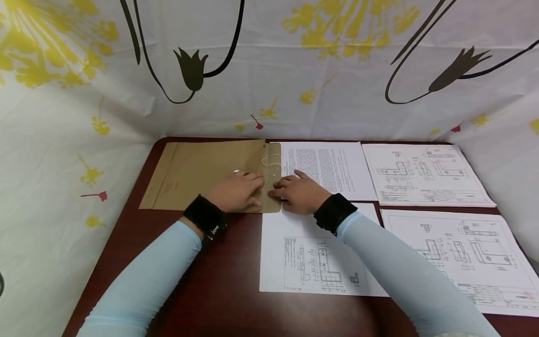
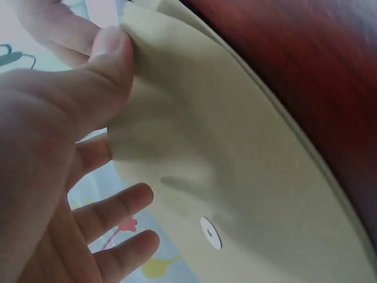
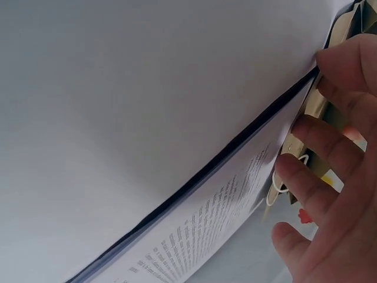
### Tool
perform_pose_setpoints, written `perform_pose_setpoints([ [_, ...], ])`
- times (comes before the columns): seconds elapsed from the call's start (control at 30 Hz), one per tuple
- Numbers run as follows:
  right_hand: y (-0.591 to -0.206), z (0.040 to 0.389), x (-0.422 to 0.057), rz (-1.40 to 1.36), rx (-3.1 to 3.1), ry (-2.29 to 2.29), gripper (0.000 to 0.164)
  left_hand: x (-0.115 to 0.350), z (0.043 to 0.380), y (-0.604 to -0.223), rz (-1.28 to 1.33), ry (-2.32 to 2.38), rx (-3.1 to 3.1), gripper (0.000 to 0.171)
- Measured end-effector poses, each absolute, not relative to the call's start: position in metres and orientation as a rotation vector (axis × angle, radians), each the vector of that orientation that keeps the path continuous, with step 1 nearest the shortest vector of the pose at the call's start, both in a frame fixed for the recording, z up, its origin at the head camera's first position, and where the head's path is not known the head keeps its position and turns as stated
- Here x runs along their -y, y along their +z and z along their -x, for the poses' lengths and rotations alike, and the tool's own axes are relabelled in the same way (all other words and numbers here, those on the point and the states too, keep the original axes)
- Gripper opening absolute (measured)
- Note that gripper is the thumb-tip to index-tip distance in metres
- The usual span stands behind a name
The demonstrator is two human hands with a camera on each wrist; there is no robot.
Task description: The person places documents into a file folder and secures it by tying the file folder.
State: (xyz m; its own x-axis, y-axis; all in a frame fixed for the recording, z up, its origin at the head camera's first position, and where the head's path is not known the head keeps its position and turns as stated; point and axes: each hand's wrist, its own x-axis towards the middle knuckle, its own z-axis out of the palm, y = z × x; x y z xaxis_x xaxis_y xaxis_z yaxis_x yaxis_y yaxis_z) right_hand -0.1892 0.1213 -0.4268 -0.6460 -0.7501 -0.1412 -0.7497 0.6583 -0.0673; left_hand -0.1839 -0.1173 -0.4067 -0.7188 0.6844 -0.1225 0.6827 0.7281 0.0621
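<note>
A brown kraft paper envelope [image 1: 210, 164] lies at the back left of the table with its flap [image 1: 271, 159] folded out to the right. My left hand [image 1: 237, 191] pinches the envelope's edge beside the flap: in the left wrist view the thumb [image 2: 115, 59] lies over the paper and a finger runs behind it. A white button disc [image 2: 211, 233] is near these fingers. On the flap rests my right hand [image 1: 304, 193], fingers loosely bent, fingertips [image 3: 288, 165] against the brown paper near the white string [image 3: 281, 180].
A printed text sheet [image 1: 328, 164] extends right from the flap. Below it lies a drawing sheet [image 1: 273, 252], partly under the right forearm. Two more drawing sheets, an upper [image 1: 429, 187] and a lower [image 1: 505, 290], cover the right side. A patterned cloth [image 1: 269, 70] hangs behind the table.
</note>
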Motion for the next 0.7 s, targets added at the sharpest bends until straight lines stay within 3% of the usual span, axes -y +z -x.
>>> perform_pose_setpoints([
  [0.13, -0.428, 0.189, -0.12, 1.234, -2.726, 0.001, 0.045, 0.119, 0.183, -0.4, -1.144, -0.023, -2.791, 0.019],
  [0.33, -0.427, 0.187, -0.118, 1.249, -2.736, 0.032, 0.045, 0.125, 0.184, -0.393, -1.182, -0.179, -2.796, 0.015],
  [0.7, -0.421, 0.183, -0.115, 1.246, -2.738, 0.053, 0.043, 0.128, 0.185, -0.368, -1.303, -0.265, -2.818, 0.026],
])
